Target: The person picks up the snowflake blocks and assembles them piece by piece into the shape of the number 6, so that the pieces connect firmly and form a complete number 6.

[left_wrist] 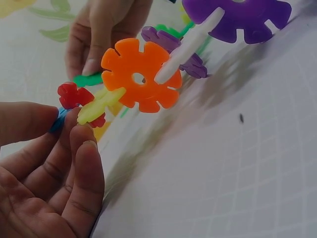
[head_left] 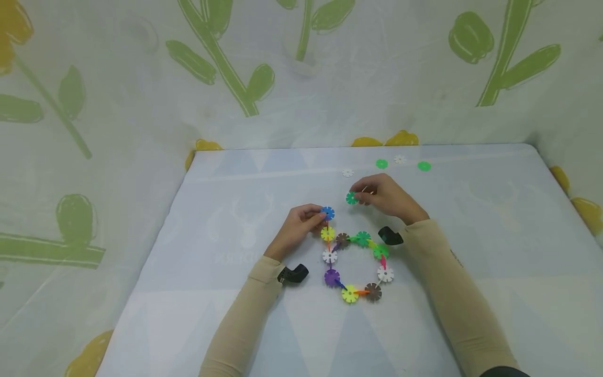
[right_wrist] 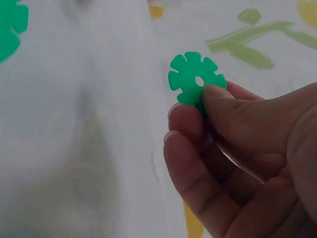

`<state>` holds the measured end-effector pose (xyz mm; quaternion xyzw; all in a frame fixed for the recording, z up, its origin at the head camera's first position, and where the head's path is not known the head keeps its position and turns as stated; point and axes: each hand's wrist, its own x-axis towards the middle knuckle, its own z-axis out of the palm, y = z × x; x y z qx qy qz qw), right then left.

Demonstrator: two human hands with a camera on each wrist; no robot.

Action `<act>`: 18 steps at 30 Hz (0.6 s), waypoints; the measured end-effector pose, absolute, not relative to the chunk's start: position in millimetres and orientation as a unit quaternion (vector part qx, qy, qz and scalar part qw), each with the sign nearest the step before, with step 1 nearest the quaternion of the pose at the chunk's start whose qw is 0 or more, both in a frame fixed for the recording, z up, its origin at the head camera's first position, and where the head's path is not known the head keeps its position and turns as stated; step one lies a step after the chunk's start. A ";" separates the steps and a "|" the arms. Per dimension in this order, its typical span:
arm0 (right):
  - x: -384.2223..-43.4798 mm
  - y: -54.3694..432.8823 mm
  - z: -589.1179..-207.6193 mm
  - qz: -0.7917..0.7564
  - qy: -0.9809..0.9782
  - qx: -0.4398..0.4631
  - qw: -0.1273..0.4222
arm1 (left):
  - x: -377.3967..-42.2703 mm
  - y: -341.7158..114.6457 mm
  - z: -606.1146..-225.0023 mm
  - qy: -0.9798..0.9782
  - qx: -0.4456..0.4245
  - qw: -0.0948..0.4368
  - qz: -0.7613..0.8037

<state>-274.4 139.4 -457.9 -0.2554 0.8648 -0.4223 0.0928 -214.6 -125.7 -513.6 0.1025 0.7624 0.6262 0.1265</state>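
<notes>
Between thumb and fingers, my left hand (head_left: 302, 224) pinches a blue notched disc (head_left: 328, 213) at the end of a chain of interlocking discs. A red disc (left_wrist: 74, 95) joins the blue one to a yellow disc (head_left: 327, 233), and an orange disc (left_wrist: 141, 75) follows. Below, the chain closes into a ring with white, purple (head_left: 332, 278), yellow, brown (head_left: 373, 292) and green discs, linked by edge-on ones. My right hand (head_left: 383, 196) pinches a single green disc (right_wrist: 192, 74) by its rim, a little right of and beyond the blue disc, apart from it.
Loose discs lie near the table's far edge: two white ones, the left one (head_left: 347, 173) closest to my right hand, and two green ones (head_left: 381, 164). A patterned cloth (head_left: 353, 94) with green leaves hangs behind the pale table (head_left: 188, 314).
</notes>
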 end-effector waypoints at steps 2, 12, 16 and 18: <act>-270.9 135.6 -456.2 -0.423 0.861 -0.272 0.081 | -214.5 -125.8 -512.9 0.762 0.100 0.128 0.627; -262.8 119.4 -458.5 -0.411 0.854 -0.308 0.081 | -215.1 -126.3 -513.2 0.761 0.098 0.131 0.628; -260.4 116.4 -461.2 -0.409 0.852 -0.316 0.084 | -215.0 -125.7 -514.7 0.760 0.101 0.129 0.629; -259.5 116.2 -461.5 -0.410 0.849 -0.321 0.086 | -215.0 -125.1 -515.4 0.758 0.104 0.127 0.631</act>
